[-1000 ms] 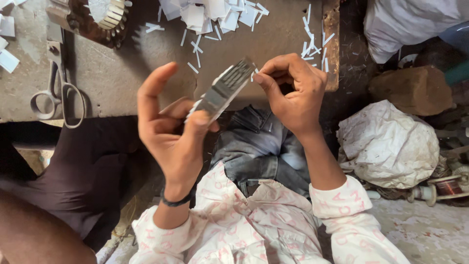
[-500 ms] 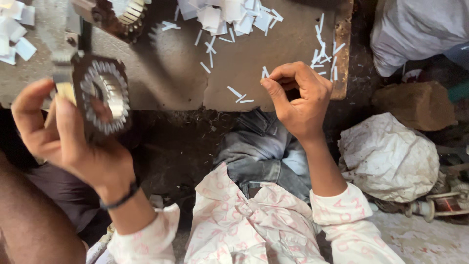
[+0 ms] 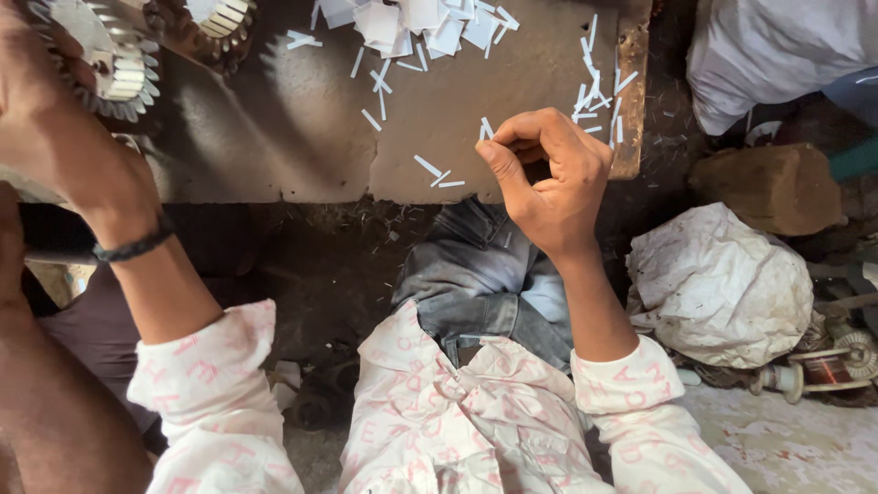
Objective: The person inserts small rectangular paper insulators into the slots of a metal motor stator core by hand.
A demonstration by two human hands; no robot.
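Swung further up-left since half a sec ago: left hand (image 3: 46, 101) w/ the toothed metal ring (image 3: 114, 55), now right at the top-left corner, partly cut off by the frame edge. Fingers wrapped over the ring's side, so a closed grip on it, though can't see exactly how the fingertips sit. Black wristband (image 3: 135, 245) on that wrist. Second ring-shaped part (image 3: 219, 23) just beside it on the bench (image 3: 302, 137), also half out of view.

Right hand (image 3: 549, 178) hovering over the bench's near edge, curled loosely, thumb and forefinger pinched narrow; can't tell if anything's between them. Small white paper strips (image 3: 430, 169) scattered near it, bigger pile of white slips (image 3: 412, 23) at the top. Crumpled white bag (image 3: 718, 288) off to the right on the floor, brown block (image 3: 773, 183) above it, wire spool (image 3: 823, 370) lower right. Another person's arm (image 3: 55, 402) along the left edge.
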